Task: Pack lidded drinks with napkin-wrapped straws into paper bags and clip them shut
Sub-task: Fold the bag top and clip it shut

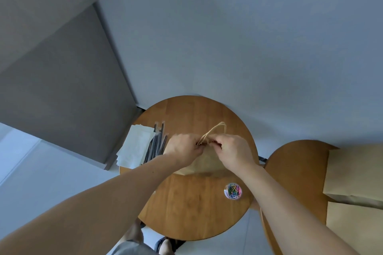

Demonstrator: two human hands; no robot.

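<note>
Head view: a paper bag (207,164) stands at the middle of a round wooden table (192,213). Both hands meet at its top edge. The left hand (183,148) and the right hand (233,151) have their fingers curled in, and each grip seems to pinch the bag's mouth closed just below the twisted handles (216,129), which rise beyond the knuckles. Whether either grip also holds a clip is too small to tell.

The mouth of the bag runs left to right between the two hands, so its long axis lies across the person's body, with one hand at each end of the pinched stretch. The step in hand looks like the clipping. The tub of coloured paper clips (233,190) sits on the near right part of the table, apart from the bag and just beside the right forearm. It is nearer the right hand than the left, so the left hand would likely hold the mouth while the right reaches back.

To the left of the bag lie dark straws (157,145), partly over a stack of white napkins (134,147). They are close to the left wrist but off the path to the tub. On a second wooden surface (294,172) to the right stand more paper bags (356,172), well apart.
</note>
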